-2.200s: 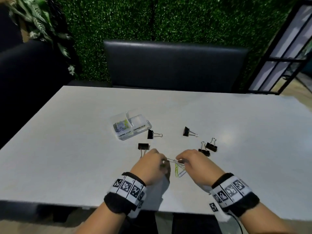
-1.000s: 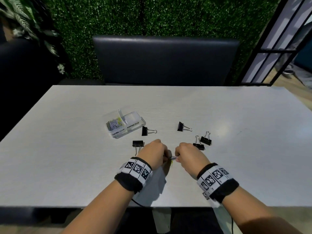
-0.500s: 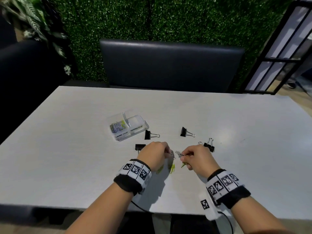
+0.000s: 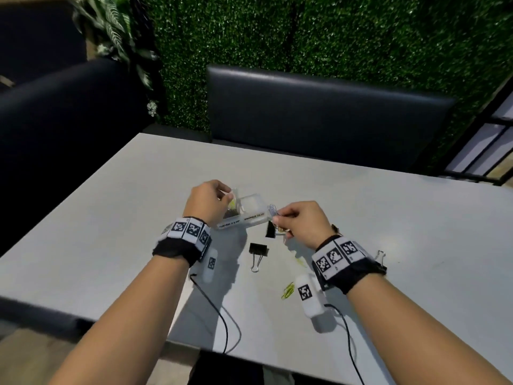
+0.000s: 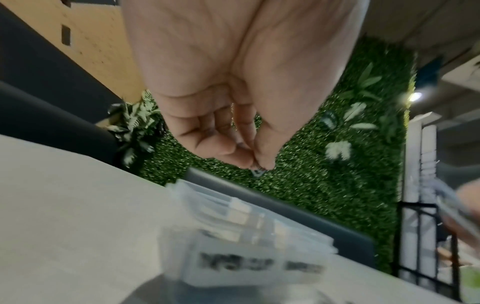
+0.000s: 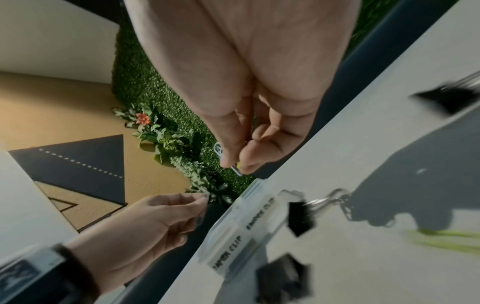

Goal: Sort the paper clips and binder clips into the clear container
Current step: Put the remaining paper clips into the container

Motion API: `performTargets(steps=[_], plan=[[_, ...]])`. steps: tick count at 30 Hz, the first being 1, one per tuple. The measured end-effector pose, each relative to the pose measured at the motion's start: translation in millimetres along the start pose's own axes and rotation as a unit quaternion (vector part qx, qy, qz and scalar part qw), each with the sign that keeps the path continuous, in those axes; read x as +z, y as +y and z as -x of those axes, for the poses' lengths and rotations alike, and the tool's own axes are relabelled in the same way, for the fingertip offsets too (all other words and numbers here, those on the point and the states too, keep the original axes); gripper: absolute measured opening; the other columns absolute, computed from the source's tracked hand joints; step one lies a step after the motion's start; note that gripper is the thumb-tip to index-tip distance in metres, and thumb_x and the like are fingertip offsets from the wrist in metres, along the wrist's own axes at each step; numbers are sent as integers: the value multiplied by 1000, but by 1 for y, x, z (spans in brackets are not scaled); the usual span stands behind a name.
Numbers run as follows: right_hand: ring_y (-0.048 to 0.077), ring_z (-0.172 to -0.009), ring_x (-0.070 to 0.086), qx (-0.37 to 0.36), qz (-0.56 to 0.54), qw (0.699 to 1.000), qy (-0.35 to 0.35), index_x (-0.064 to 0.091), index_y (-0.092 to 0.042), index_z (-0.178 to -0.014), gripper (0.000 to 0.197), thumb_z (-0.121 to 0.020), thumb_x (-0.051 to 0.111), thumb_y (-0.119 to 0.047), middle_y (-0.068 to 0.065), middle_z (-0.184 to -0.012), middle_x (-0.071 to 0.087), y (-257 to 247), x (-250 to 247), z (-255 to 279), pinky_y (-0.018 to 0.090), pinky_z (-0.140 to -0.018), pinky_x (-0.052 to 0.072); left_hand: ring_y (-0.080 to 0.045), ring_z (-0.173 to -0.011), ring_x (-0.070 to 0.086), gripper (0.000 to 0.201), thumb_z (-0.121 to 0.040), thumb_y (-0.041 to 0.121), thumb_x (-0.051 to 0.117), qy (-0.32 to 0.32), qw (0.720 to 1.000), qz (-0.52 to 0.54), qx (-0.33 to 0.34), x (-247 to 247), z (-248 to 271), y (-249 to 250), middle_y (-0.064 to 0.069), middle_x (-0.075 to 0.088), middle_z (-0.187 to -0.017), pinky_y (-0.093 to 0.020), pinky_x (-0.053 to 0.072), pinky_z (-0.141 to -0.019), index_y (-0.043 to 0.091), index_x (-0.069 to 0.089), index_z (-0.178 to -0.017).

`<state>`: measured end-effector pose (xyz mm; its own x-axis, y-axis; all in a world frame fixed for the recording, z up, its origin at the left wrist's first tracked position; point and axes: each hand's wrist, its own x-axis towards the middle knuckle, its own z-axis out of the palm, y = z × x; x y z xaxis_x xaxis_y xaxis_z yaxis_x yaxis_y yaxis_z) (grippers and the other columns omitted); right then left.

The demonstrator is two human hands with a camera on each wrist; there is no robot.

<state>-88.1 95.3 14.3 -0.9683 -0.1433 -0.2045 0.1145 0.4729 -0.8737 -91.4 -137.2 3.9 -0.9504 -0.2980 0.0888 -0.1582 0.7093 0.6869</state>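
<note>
The clear container (image 4: 251, 215) has two labelled compartments and stands mid-table. My left hand (image 4: 226, 194) hovers over its left compartment, with a small paper clip (image 5: 259, 171) pinched at the fingertips. My right hand (image 4: 277, 215) is at the container's right end and pinches silvery paper clips (image 4: 273, 210) between thumb and forefinger. In the right wrist view these clips (image 6: 219, 149) stick out beside the thumb. Black binder clips (image 4: 258, 250) (image 4: 270, 229) lie just in front of the container. Yellow-green paper clips (image 4: 288, 290) lie loose nearer me.
Another binder clip (image 4: 381, 257) peeks out behind my right wrist. Cables (image 4: 222, 315) trail from both wristbands over the table's near edge. A dark padded bench (image 4: 319, 115) and a green hedge wall stand beyond the far edge.
Both hands have moved forward from the loose clips to the container. The right hand has carried silvery paper clips along, and some yellow-green clips stayed on the table.
</note>
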Motion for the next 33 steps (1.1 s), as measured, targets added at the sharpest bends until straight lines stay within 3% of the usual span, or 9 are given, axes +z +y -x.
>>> performTargets(steps=[4,8,14,17,20,22,25,27,33], plan=[[20,-60,66,-16,20,999,-20,76,-13,-80,6,-82,81,-13,3,-73,71,-30,36,-36,38,-64,64,-17,-78,70,14,-90,29,70,-18,1000,-20,-16,0,-11,-6,-1,75,-84,-23,48,-69,17,77,-93],[18,-57,68,-22,43,998,-40,76,-8,-85,9,-82,82,-14,5,-76,73,-50,65,-58,35,-68,65,-22,-86,69,19,-93,27,64,19,1000,-13,-21,-3,-3,-14,-6,77,-90,-25,49,-78,16,79,-98],[21,-61,74,-41,51,996,-57,76,-8,-85,14,-89,74,-21,14,-79,78,-50,55,-47,39,-67,65,-15,-74,64,12,-91,27,65,27,1000,9,-8,-9,32,-6,6,69,-75,-25,47,-71,22,76,-94],[16,-63,72,-49,93,994,-9,76,-13,-89,12,-93,68,-20,8,-78,77,-24,12,-29,37,-66,64,-9,-75,68,12,-90,33,66,-74,996,3,48,4,57,15,9,73,-78,-27,53,-74,25,75,-91],[17,-78,72,-46,179,983,8,75,-19,-87,12,-93,65,-19,0,-84,76,15,-34,-4,29,-71,55,-7,-77,68,18,-90,40,64,-250,961,-42,115,28,82,40,8,74,-87,-29,56,-77,26,74,-98],[16,-88,71,-36,258,965,-27,76,-20,-98,16,-94,62,-14,0,-95,76,38,-49,13,25,-80,51,-13,-89,67,24,-90,42,64,-302,935,-108,149,43,93,51,5,74,-98,-31,54,-81,25,74,-105],[16,-112,68,-23,318,941,-113,68,-21,-125,43,-93,49,1,2,-122,73,66,-43,27,30,-101,51,-20,-99,66,29,-87,41,66,-334,917,-168,137,60,105,55,1,72,-105,-31,53,-82,23,71,-110],[21,-117,65,-51,368,919,-133,60,-30,-134,61,-88,45,8,3,-131,66,81,-33,34,36,-103,52,-22,-100,65,29,-86,38,68,-346,912,-175,131,67,112,56,-3,72,-104,-31,53,-81,20,72,-109],[16,-114,66,-106,384,908,-130,66,-31,-126,56,-89,50,8,-1,-125,66,88,-36,64,35,-99,54,-26,-95,63,40,-73,30,79,-327,916,-172,158,77,122,51,-7,67,-100,-29,45,-70,18,71,-111]])
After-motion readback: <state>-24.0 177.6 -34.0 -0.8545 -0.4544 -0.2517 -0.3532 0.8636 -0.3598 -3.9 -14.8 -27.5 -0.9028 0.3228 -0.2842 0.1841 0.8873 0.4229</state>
